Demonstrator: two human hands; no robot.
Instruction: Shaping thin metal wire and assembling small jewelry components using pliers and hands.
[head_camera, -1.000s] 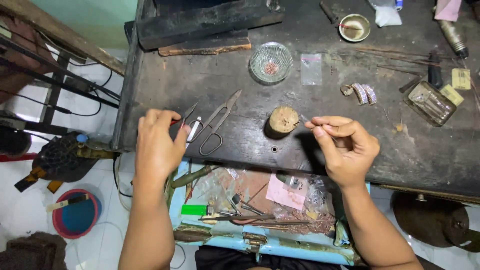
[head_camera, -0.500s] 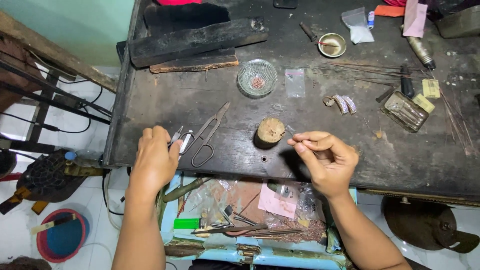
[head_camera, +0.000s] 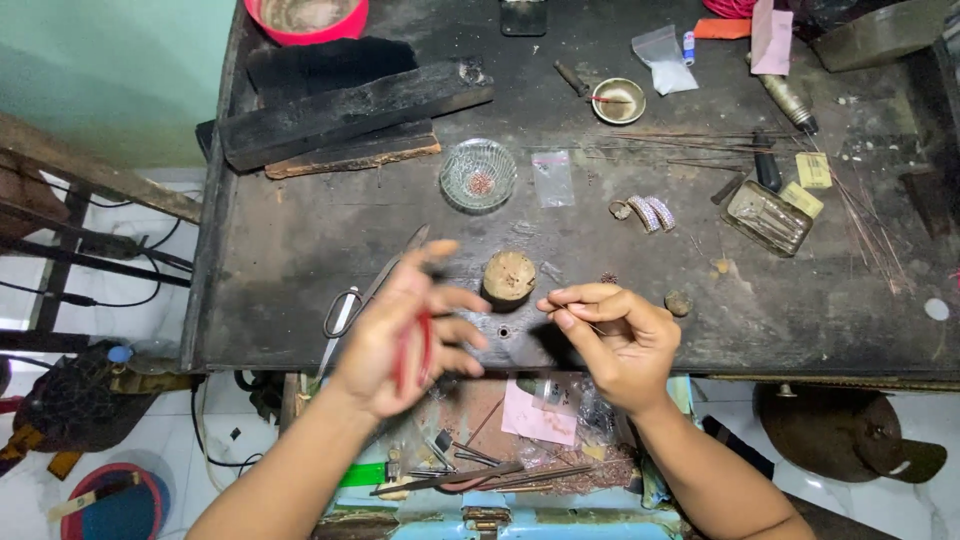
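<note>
Bench (head_camera: 300, 250) work, seen from my head cam, and I read it as early going. My left hand (head_camera: 400, 340) is lifted just off the bench's front edge, fingers half curled around a red-handled tool (head_camera: 412, 350); the hand is motion-blurred, so I can't tell what kind of tool it is, pliers maybe. My right hand (head_camera: 610, 335) is level with it, thumb and forefinger pressed together on a thin wire (head_camera: 592, 325) w/ the other fingers folded in. The wire is barely visible, and it sits just right of the small wooden stump (head_camera: 509, 275) at the bench's front.

Done so far, as far as I can see: tool picked up, wire in hand. Left: tool and wire are apart, nothing bent or cut that I can make out, so the actual working of the wire looks not yet begun.

Shears (head_camera: 370, 285) lie flat on the bench, partly behind my left hand. Glass dish (head_camera: 479, 175) w/ a few small reddish bits sits farther back, a clear bag (head_camera: 553, 178) just beside it. Bangle pieces (head_camera: 648, 212) lie to the right, near a small tin (head_camera: 768, 216). Loose wires (head_camera: 690, 150) are spread along the back.
</note>
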